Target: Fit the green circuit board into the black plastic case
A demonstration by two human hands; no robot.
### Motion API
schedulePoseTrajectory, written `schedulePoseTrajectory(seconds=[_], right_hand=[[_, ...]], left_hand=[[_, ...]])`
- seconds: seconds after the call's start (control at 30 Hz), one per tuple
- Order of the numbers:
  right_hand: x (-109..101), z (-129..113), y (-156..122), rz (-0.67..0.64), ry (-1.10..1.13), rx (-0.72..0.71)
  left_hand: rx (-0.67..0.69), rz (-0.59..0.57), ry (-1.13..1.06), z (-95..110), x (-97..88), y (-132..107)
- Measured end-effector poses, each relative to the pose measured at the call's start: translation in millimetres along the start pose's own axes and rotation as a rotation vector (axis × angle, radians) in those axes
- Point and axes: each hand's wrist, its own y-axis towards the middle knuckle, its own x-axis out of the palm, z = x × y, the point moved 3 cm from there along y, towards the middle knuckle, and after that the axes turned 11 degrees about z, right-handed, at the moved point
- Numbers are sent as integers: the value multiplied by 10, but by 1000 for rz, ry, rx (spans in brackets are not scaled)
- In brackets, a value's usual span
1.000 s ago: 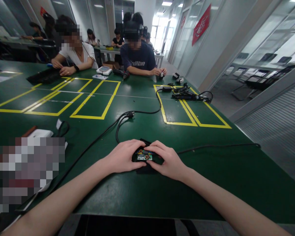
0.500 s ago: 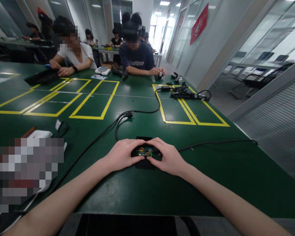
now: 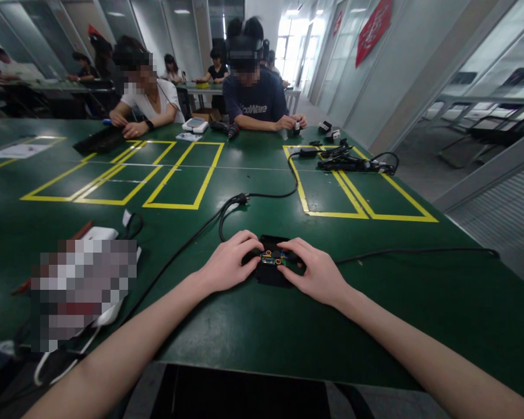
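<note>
1. The small black plastic casing (image 3: 269, 276), with a multicoloured circuit board exposed on top, lay on the green table (image 3: 262, 331) near its front edge, between both hands.
2. The left hand (image 3: 226, 266) gripped the casing's left end, fingers curled over it.
3. The right hand (image 3: 319, 277) gripped the right end likewise.
4. A thin black cable (image 3: 419, 251) ran rightward from beside the right hand.
5. A black plug lead (image 3: 243, 198) lay just beyond the casing.

Partly hidden beneath fingers of left hand (image 3: 227, 265) and right hand (image 3: 319, 276): black casing (image 3: 268, 274), its coloured parts too small to tell; blurred near worktop (image 3: 244, 331) left edge: pixelated patch (image 3: 82, 291)
</note>
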Motion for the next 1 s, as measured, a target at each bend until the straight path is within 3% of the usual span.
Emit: schedulePoseTrajectory(seconds=[0.33, 0.53, 0.7, 1.0], right_hand=[[-94, 107, 68, -30, -26, 32], [-202, 259, 118, -169, -142, 60], [-287, 198, 77, -105, -41, -23], [-283, 101, 31, -241, 77, -145]], left_hand=[[2, -85, 107, -107, -20, 5], [-27, -49, 97, -103, -90, 32], [-36, -15, -72, -2, -178, 32], [-27, -141, -168, 36, -117, -50]])
